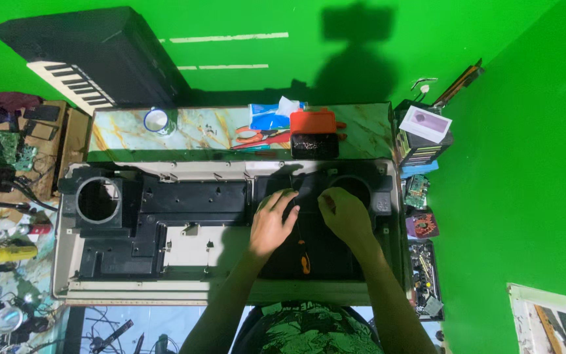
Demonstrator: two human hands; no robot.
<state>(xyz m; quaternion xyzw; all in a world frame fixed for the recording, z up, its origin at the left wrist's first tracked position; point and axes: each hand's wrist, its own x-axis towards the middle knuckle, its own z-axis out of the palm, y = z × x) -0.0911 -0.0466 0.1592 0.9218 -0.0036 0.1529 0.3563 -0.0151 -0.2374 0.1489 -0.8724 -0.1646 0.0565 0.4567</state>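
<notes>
Shirt: green patterned shirt [306, 331] at the bottom edge, nearest the lens, both forearms reaching away from it.
Casing: opened beige keyboard casing [126, 292] lies flat across the table, black inner frame [191, 203] showing, a round speaker opening [98, 200] at its left end.
Screwdriver: orange-handled screwdriver [304, 259] rests on the dark panel [309, 249] between the forearms, just short of both hands, touched by neither.
Left hand: left hand [271, 223] lies palm down on the dark panel, fingers spread, clenched on nothing.
Right hand: right hand [343, 213] sits just beside the left, fingertips curled down onto the panel near the right speaker opening [352, 187]; whether they pinch a small part cannot be told.
Table: marbled tabletop [198, 128] beyond the casing carries a white mug [156, 120], red-handled pliers [257, 137], a red box [313, 122] and a dark tray [314, 145] in front of it.
Right side: circuit board [416, 190] and parts tray [425, 275] line the casing's right edge.
Background: black piano keyboard [93, 59] leans against the green wall [519, 164] at far left.
</notes>
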